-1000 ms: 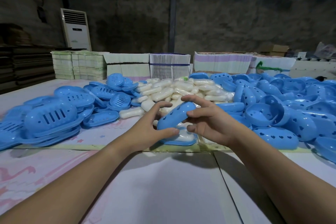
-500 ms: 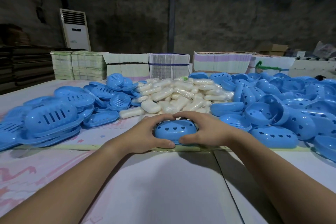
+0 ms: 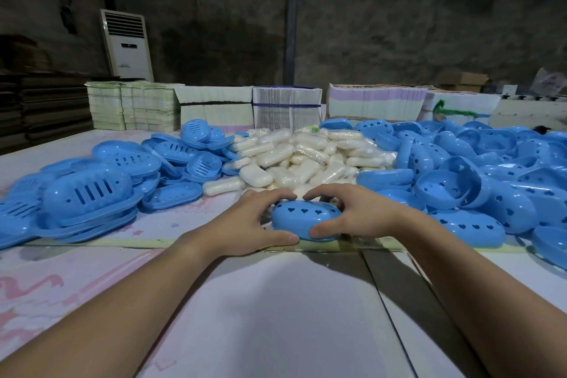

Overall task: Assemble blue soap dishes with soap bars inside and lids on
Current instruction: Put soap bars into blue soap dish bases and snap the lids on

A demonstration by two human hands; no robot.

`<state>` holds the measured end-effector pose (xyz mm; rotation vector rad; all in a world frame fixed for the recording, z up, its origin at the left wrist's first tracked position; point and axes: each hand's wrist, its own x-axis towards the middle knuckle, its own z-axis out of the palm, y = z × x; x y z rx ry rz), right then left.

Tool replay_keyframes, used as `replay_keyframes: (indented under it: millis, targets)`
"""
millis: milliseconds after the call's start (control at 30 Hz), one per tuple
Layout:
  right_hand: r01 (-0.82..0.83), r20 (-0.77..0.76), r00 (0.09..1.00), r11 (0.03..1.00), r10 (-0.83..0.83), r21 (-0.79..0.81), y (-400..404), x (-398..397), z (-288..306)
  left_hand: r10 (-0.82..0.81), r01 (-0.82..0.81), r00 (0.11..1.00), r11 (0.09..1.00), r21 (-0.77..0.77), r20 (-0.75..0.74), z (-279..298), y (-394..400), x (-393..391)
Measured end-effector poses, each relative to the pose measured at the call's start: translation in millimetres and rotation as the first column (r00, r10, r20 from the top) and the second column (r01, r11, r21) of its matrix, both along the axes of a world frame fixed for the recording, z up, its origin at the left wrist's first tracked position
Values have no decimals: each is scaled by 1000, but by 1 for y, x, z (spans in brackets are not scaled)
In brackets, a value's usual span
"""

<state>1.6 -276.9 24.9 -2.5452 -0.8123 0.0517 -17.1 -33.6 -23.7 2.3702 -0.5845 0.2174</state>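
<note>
Both hands, left hand point(image 3: 242, 224) and right hand point(image 3: 362, 215), wrap curled fingers round the lidded soap dish point(image 3: 306, 219). It's sitting on the bench point(image 3: 276, 316).

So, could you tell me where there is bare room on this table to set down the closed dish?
The free patch is the pale table surface nearest the person, between the forearms. The far half is crowded: slotted trays on the left, soap bars in the middle, heart-cut lids on the right. Both hands, left hand and right hand, grip the closed dish.
</note>
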Motion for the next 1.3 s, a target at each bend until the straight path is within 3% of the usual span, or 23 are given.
replay_keyframes:
  millis: [133,267,433,600,800,967,1133,1300]
  targets:
    - [-25,-51,998,999,26,21,-3,1,0,52,-52,998,998,24,22,1,2,1]
    - [-41,1,999,999,41,-4,-3,3,-4,25,-25,999,1000,-4,34,1,1,3]
    - [-14,46,999,996,10,92,0,2,-7,18,-13,998,997,-81,64,2,0,1]
    - [-38,114,993,981,16,192,7,-2,-8,-7,14,990,999,-44,141,3,3,3]
    - [-42,243,970,967,-21,253,12,-6,-6,-22,31,995,994,-105,94,3,0,0]
    - [-49,260,966,971,-14,235,12,-8,-6,-27,34,998,991,-130,52,6,0,-2]
    - [-81,210,977,962,25,262,10,-7,-5,47,-37,991,996,-76,126,9,1,-4]
    - [-40,-39,998,950,55,311,9,-5,-8,80,-116,906,991,63,416,13,-2,-11]
